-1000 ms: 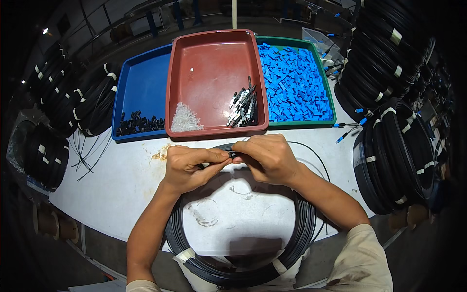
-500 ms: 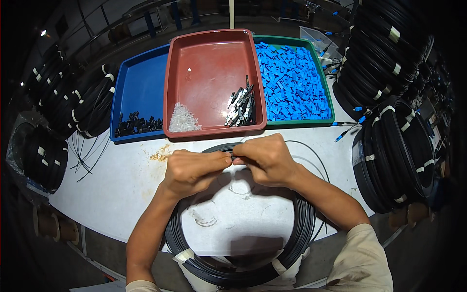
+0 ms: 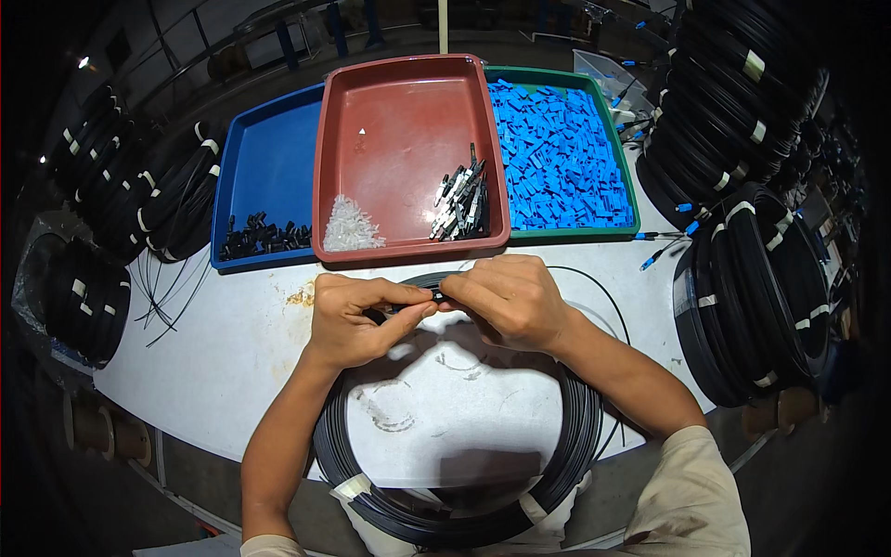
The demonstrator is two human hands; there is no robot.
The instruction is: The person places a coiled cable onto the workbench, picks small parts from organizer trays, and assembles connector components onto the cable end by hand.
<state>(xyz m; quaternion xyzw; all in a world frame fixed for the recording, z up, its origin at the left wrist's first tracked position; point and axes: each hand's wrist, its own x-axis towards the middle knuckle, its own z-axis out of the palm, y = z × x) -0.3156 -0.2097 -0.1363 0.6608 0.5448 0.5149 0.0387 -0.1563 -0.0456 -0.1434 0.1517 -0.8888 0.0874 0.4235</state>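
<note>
on the white tabletop [image 3: 241, 353], head view: both hands meet at centre, just below the trays. left hand [image 3: 357, 318] is curled, thumb + fingers pinching a small black connector piece [image 3: 419, 299] at the end of a thin black cable. right hand [image 3: 506, 299] pinches the same piece from the other side, fingertips touching the left's. piece sits between the two hands, right over the top arc of a big flat coil of black cable [image 3: 566, 436] lying on the table, bound w/ pale tape strips near the front edge; forearms cross over the coil.

behind the hands, 3 shallow plastic trays side by side: blue tray [image 3: 269, 148] w/ a few small black parts at its near edge, red-brown tray [image 3: 408, 121] w/ a heap of clear bits + a cluster of grey/black connectors, green tray [image 3: 626, 200] full of small blue plastic housings. more taped black cable coils stacked at left [image 3: 139, 200] + right [image 3: 752, 278], some w/ blue-tipped ends.
</note>
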